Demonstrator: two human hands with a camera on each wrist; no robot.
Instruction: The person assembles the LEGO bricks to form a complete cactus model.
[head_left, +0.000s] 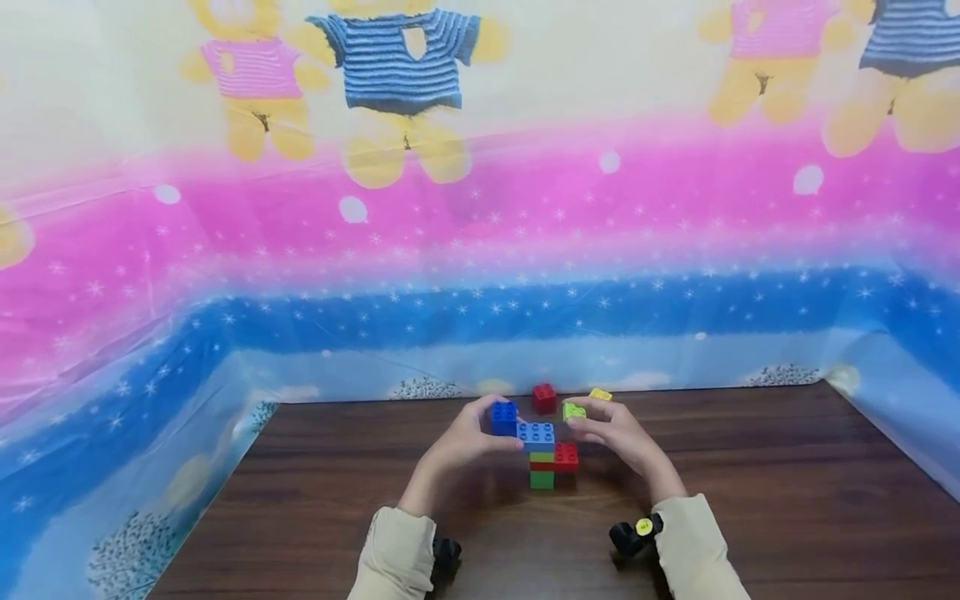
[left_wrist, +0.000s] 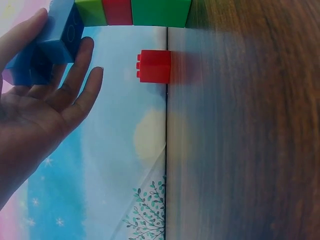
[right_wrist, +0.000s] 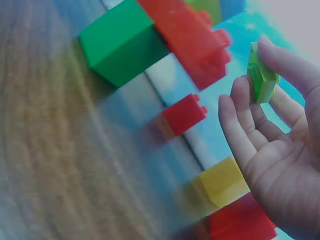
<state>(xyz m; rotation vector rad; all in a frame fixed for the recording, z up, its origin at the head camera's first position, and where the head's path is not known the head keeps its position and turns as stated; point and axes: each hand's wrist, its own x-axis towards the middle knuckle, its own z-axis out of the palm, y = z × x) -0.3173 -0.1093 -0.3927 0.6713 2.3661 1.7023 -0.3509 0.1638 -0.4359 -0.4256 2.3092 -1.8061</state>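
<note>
A small brick tower stands on the table: a green brick (head_left: 542,480) at the base, a long red brick (head_left: 567,456) jutting right, a lime layer, then a light blue brick (head_left: 537,435). At the upper left of the tower is a dark blue brick (head_left: 503,417). My left hand (head_left: 461,435) grips the blue bricks, thumb in front and fingers behind. Off to the tower's right, my right hand (head_left: 618,432) pinches a lime green brick (right_wrist: 264,82) between thumb and fingers, apart from the tower.
Behind the tower a red brick (head_left: 544,398) sits on the wooden table (head_left: 337,500). A yellow brick (head_left: 600,394) lies beyond my right hand; another red brick (right_wrist: 242,220) shows near it in the right wrist view. A patterned cloth (head_left: 480,317) borders the table's back.
</note>
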